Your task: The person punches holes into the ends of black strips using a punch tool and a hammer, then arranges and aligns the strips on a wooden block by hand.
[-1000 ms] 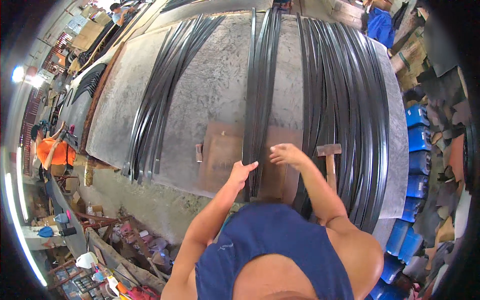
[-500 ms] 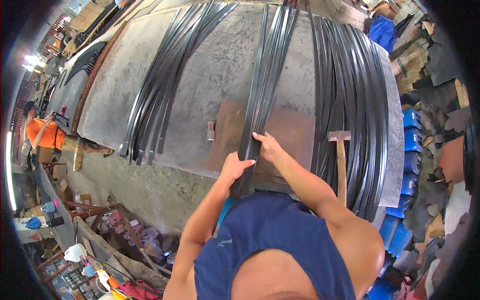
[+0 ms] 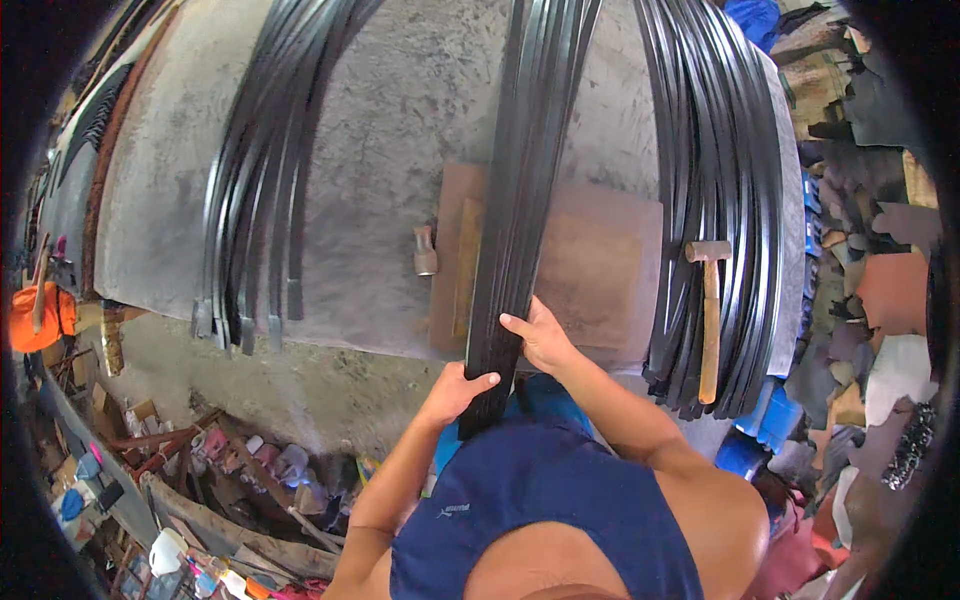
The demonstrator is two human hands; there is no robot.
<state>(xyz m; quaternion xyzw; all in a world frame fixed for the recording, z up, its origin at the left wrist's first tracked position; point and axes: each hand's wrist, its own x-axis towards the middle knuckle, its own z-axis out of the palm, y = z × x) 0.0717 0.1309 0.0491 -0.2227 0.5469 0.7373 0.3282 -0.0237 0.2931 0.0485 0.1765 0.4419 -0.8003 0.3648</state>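
A long bundle of black strips (image 3: 515,220), which look like leather or rubber, runs from my body away across the grey table (image 3: 395,130). My left hand (image 3: 455,394) grips its left side close to the near end, thumb lying on top. Slightly farther along, my right hand (image 3: 543,338) holds the right side, also with the thumb over the strips. The fingers of both hands are mostly hidden under the bundle. Beneath it lies a brownish flat board (image 3: 605,255). A small metal piece like a punch (image 3: 425,252) rests beside the board's left edge.
Another group of black strips (image 3: 260,170) lies at the left. A larger group (image 3: 715,150) lies at the right, with a wooden-handled hammer (image 3: 710,330) on it. Blue containers (image 3: 770,420) stand by the table's right edge. An orange-clad person (image 3: 42,318) is at far left.
The bundle has come closer to my body, and both hands have moved nearer with it, still gripping. The view has tilted further down toward the table.
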